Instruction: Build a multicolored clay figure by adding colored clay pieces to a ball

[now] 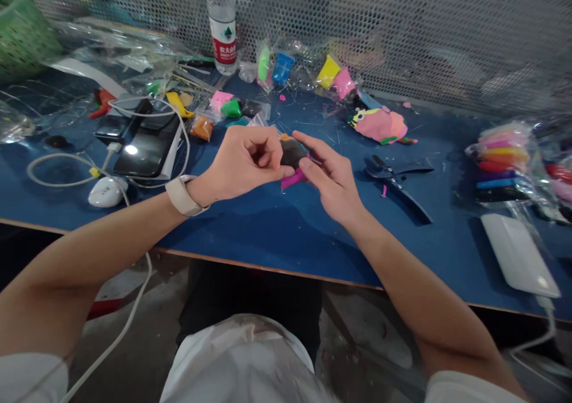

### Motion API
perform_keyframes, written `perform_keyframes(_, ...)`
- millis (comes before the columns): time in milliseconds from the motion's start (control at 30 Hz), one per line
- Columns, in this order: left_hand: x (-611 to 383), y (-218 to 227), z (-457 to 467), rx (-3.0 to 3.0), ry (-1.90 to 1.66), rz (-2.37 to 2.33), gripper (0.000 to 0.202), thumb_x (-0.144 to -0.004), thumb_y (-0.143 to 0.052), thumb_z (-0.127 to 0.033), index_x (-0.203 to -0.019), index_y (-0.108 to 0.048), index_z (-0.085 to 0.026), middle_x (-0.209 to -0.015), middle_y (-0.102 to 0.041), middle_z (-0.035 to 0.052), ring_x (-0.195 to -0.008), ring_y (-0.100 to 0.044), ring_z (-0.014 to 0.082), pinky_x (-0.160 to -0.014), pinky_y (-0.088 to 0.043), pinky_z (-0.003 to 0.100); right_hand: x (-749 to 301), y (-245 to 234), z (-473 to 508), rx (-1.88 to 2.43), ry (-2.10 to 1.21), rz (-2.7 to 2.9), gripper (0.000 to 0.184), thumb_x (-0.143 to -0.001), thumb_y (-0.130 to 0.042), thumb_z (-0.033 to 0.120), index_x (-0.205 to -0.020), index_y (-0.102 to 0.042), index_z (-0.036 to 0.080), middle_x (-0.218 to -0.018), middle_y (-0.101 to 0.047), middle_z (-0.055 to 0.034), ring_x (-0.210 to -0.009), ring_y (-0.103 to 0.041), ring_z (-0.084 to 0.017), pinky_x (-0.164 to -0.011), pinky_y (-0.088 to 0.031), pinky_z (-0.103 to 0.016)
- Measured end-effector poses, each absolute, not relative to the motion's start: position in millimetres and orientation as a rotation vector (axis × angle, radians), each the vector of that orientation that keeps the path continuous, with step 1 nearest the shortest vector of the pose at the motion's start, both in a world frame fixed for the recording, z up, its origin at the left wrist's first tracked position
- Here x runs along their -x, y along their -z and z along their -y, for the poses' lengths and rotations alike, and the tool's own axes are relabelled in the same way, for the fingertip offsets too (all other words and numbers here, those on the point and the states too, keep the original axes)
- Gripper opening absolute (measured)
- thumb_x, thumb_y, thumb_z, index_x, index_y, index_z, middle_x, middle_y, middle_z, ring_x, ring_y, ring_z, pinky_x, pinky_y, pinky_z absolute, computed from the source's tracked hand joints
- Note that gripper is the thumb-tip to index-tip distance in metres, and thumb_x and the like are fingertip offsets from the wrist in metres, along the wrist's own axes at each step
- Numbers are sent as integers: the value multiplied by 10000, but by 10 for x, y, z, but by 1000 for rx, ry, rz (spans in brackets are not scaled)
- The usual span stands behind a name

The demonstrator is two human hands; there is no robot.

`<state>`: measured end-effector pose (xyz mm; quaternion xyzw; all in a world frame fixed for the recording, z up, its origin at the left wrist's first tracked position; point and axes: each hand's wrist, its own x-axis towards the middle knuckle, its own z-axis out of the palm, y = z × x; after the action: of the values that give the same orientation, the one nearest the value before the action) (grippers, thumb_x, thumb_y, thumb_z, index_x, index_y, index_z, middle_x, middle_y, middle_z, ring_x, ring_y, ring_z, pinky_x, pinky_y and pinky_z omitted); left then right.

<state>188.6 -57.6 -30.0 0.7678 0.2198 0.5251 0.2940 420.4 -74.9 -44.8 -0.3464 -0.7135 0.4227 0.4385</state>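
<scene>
Between my hands, above the front of the blue table, is a small modelling clay piece [294, 152], dark grey with purple and orange parts. My right hand [333, 182] grips it from the right, thumb on the near side and fingers behind. My left hand [250, 158], a pale band on its wrist, is closed with curled fingers, its thumb tip pressed to the piece near the purple part [294, 179]. The left fingers hide some of the clay. A pink clay fish [382, 124] lies beyond my right hand, and black-handled pliers [395, 182] rest to its right.
Bagged clay in several colours [503, 158] and a white power bank [521, 257] lie at the right. A water bottle [223, 30] stands by the perforated metal screen [424, 27]. Phones [145, 149], white cables and a green basket [24, 30] occupy the left.
</scene>
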Motion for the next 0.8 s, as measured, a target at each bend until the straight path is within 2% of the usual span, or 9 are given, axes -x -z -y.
perform_keyframes(167, -1871, 306, 530, -1997, -1399, -547, 568, -859, -1035, -560, -706, -607, -218, -614, -486, -62, -546, -375, 89, -528, -323, 286, -4198, 438, 748, 871, -1083, 1764, 651, -1049, -734, 756, -1572, -735, 369, -1623, -752, -53, -1444, -758, -378, -1222, -663, -614)
perform_keyframes(267, -1860, 290, 552, -2024, -1389, -529, 532, -866, -1040, -505, -720, -616, -219, -607, -469, -66, -550, -392, 89, -539, -328, 279, -4202, 445, 739, 857, -1066, 1787, 668, -1035, -759, 750, -1582, -727, 367, -1628, -748, -63, -1462, -744, -375, -1227, -661, -598)
perform_keyframes(467, -1853, 265, 625, -2091, -1301, -599, 501, -975, -944, -499, -718, -625, -209, -624, -490, -48, -563, -434, 93, -560, -348, 281, -4215, 461, 717, 853, -1023, 1811, 681, -1029, -780, 731, -1584, -727, 339, -1625, -750, -78, -1506, -713, -374, -1240, -651, -570)
perform_keyframes(700, -1848, 274, 540, -2019, -1316, -520, 523, -866, -1024, -511, -689, -620, -230, -601, -474, -44, -545, -433, 107, -541, -367, 294, -4202, 420, 739, 894, -1036, 1784, 684, -996, -799, 764, -1545, -756, 359, -1608, -766, -60, -1463, -740, -369, -1228, -662, -571)
perform_keyframes(800, -1840, 249, 557, -2060, -1257, -545, 497, -891, -996, -511, -667, -646, -236, -588, -489, -33, -541, -444, 118, -547, -382, 303, -4207, 419, 736, 902, -1077, 1770, 698, -990, -799, 775, -1549, -752, 360, -1616, -761, -60, -1482, -728, -367, -1212, -674, -562)
